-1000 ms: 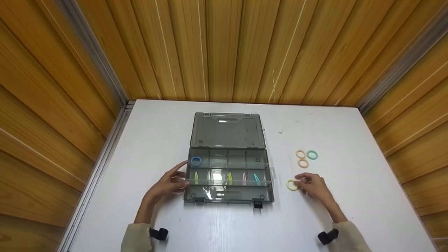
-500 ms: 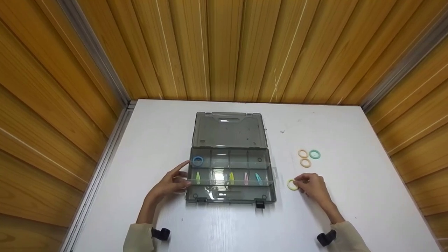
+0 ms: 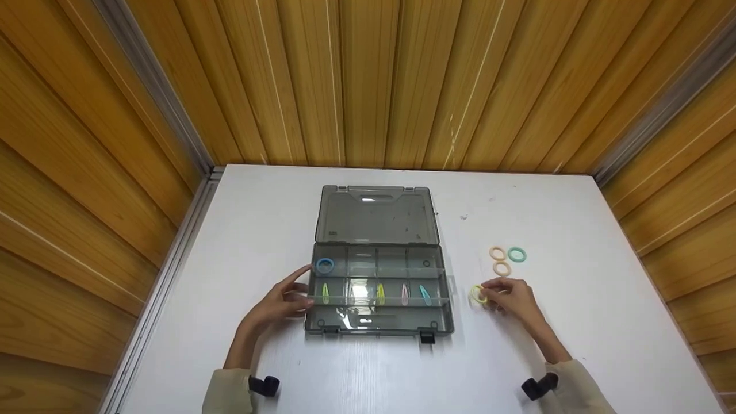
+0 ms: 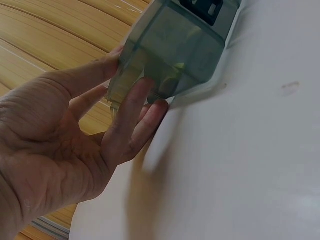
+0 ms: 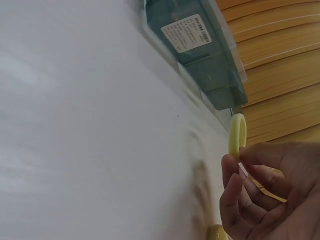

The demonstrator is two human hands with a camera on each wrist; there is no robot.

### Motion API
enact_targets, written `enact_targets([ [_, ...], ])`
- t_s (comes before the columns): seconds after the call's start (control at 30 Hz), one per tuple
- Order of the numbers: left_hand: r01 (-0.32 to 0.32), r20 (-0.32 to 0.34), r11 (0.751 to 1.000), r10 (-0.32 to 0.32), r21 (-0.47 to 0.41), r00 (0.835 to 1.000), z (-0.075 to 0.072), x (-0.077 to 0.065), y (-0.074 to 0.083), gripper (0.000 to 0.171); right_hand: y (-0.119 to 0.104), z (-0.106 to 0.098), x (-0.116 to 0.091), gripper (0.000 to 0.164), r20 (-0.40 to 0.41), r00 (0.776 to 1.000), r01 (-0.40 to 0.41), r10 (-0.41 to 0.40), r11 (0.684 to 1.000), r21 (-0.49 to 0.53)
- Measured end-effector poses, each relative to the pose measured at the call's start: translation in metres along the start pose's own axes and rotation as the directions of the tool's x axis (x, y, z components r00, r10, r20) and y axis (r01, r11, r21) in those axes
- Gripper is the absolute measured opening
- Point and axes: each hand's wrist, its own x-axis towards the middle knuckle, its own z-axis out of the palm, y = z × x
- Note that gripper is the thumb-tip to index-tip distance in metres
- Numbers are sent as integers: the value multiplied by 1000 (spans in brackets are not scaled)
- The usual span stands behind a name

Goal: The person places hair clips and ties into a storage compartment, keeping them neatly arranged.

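Note:
My right hand (image 3: 513, 299) pinches a pale yellow hair tie (image 5: 234, 135) between thumb and fingertips, just right of the box. In the right wrist view the hair tie stands on edge over its shadow. At the left side of a smoky grey, see-through compartment box (image 3: 378, 318), my left hand (image 3: 280, 299) touches the wall with spread, fairly straight fingers. A blue hair tie (image 3: 325, 265) lies in the back left compartment. Across the middle row lie a yellow-green hair clip (image 3: 325, 294), a yellow clip (image 3: 380, 294), a pink clip (image 3: 404, 294) and a turquoise clip (image 3: 425, 295).
Right of the box lie two peach hair ties (image 3: 497, 253) and a mint green hair tie (image 3: 517, 254). The box's lid (image 3: 376, 215) is folded back flat on the white table (image 3: 356, 379). Wood-look walls (image 3: 368, 86) enclose the table at the back and sides.
My right hand has raised the yellow hair tie off the table and tilted it, moving slightly away from me. The left hand stays at the box's side.

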Motion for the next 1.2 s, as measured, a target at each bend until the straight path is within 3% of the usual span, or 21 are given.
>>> enact_targets([
  [0.2, -7, 3, 1000, 7, 0, 1000, 0, -1, -2, 86, -12, -3, -1, 32, 37, 999, -13, 9, 994, 107],
  [0.53, 6, 7, 1000, -6, 0, 1000, 1, -2, 1, 86, -32, 0, 5, 35, 54, 999, 1, -10, 987, 159],
  [0.87, 15, -6, 1000, -15, -8, 1000, 2, 0, 2, 87, -63, 4, 16, 35, 111, 987, 87, -113, 972, 217],
  [1.2, 4, -6, 1000, -4, -3, 1000, 2, 1, -1, 85, -94, 25, 39, 32, 171, 962, 159, -211, 948, 277],
])
